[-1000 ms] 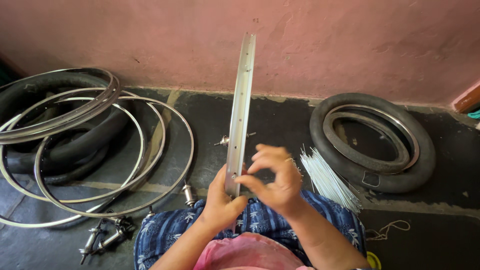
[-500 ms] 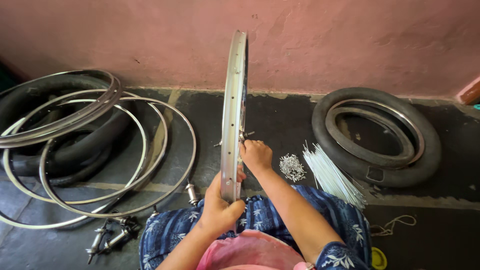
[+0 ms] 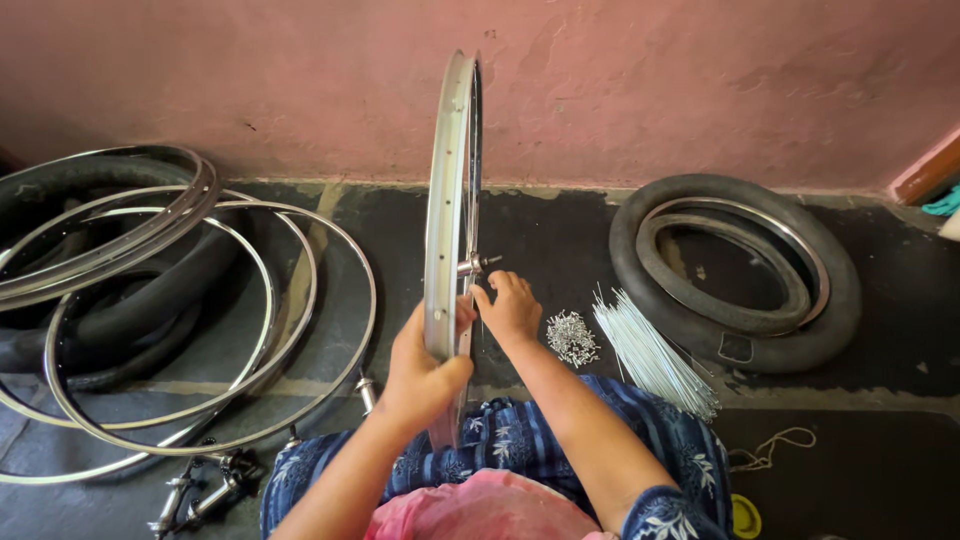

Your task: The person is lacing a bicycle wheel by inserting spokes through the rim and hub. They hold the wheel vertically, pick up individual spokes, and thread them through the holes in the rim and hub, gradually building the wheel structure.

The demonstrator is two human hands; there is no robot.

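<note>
Shiny metal is what the round bicycle wheel rim (image 3: 447, 200) is made of, and it is held upright on the lap. It is gripped at its lower edge by the left hand (image 3: 425, 372), fingers wrapped tight. The right hand (image 3: 512, 308) is bent beside the small silver hub (image 3: 474, 264); whether anything is pinched cannot be told. Only a few spokes seem fitted. Many thin silver spokes (image 3: 650, 352) and a heap of tiny metal nipples (image 3: 571, 337) are left on the floor.
</note>
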